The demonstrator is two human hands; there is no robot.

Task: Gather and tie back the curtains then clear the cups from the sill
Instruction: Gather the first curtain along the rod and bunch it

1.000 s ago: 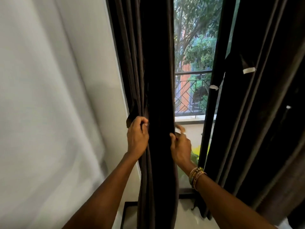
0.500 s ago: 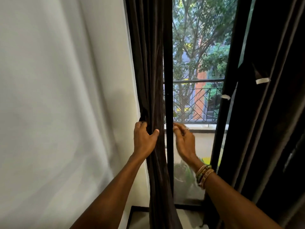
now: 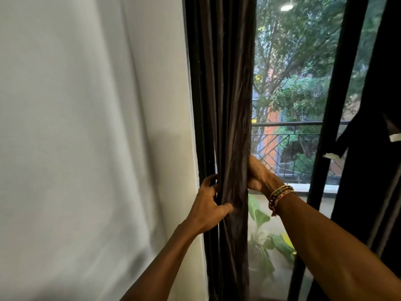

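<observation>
One dark curtain (image 3: 232, 101), bunched into a narrow column just right of the window frame (image 3: 198, 105), passes between two hands. The left hand (image 3: 207, 208) pinches its left edge. The right hand (image 3: 259, 177) has its grip curled round the right edge, slightly higher. A second curtain (image 3: 373, 181) hangs well right of the frame.

Gathered curtain (image 3: 233, 105): dark brown cloth, faint sheen along folds. White wall (image 3: 86, 127): matt, smooth. Black window frame (image 3: 337, 83): matt. Clear glass pane (image 3: 303, 61): glossy, reflects a lamp. Wrist bracelets (image 3: 280, 193): beads, woven thread.
</observation>
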